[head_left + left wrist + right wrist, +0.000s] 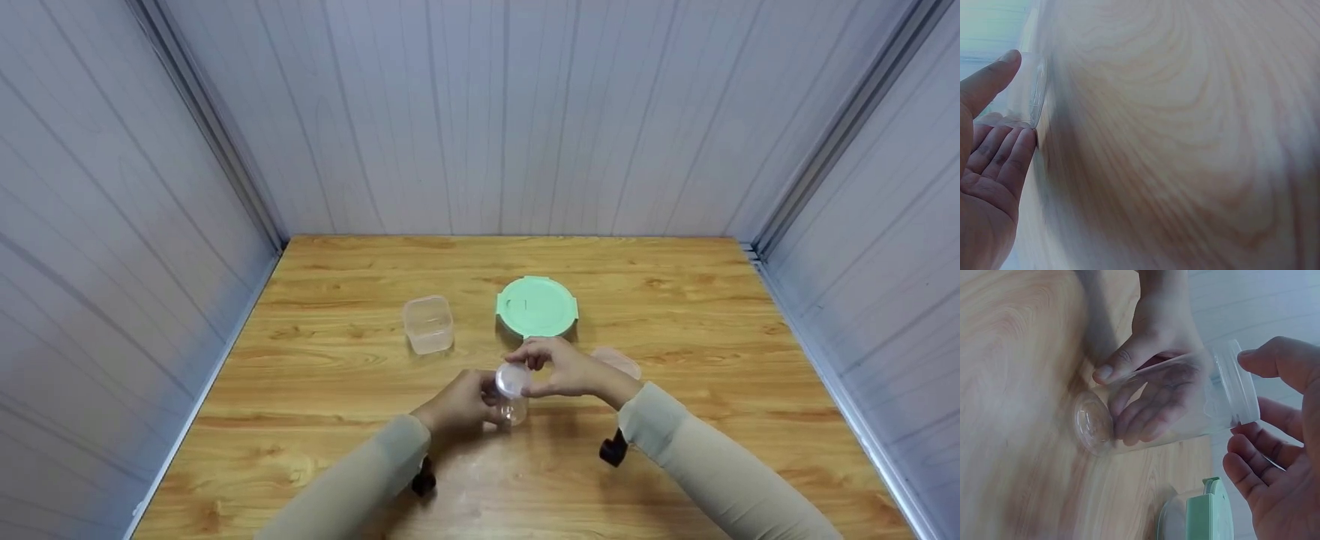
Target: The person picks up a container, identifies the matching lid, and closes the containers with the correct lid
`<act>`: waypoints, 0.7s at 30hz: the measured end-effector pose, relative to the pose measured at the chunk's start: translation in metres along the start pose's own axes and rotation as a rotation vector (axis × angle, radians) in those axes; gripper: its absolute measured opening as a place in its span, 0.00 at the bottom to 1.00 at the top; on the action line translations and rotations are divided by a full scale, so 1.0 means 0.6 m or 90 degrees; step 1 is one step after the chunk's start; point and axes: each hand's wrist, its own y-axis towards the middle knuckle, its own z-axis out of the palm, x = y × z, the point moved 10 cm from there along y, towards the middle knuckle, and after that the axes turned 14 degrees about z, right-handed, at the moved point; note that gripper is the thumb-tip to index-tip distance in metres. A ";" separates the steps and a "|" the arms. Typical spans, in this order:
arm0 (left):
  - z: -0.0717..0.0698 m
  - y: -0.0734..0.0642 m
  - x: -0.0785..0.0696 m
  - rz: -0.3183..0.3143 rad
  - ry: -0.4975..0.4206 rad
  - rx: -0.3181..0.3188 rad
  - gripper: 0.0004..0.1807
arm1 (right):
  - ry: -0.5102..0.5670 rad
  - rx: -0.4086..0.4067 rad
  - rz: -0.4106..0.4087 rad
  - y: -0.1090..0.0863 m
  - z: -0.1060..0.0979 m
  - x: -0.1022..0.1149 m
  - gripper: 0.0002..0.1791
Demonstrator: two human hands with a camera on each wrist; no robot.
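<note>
Carefully Holding 1 Clear Jar (514,411) by Body and Lid (512,380)

The left grip (457,403) is holding the clear jar around its body, thumb opposite the fingers, while the right grip (559,369) is pinching the lid at its rim. The jar is standing roughly upright, about midway between the left and right edges of the bench (300,390); I cannot tell whether its base is touching. The lid is sitting over the mouth, but its tightness is not showing.

Ideally, the left grip should be bracing the thin-looking wall without squeezing it inward, and the right grip should be pressing evenly around the rim, level with the mouth; tilting could be binding the lid. Nearer the far edge, a green-lidded bowl (537,306) is sitting just beyond the right grip, so small wrist movements are looking wiser than wide sweeps.
</note>
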 end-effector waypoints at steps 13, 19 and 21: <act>0.004 0.000 -0.004 0.018 -0.016 0.002 0.24 | 0.020 -0.145 0.074 -0.017 0.006 -0.017 0.22; 0.004 0.001 -0.004 0.016 -0.020 0.006 0.24 | 0.036 -0.190 0.086 -0.026 0.010 -0.021 0.22; 0.004 0.001 -0.004 0.017 -0.019 0.007 0.25 | 0.038 -0.186 0.090 -0.025 0.010 -0.023 0.23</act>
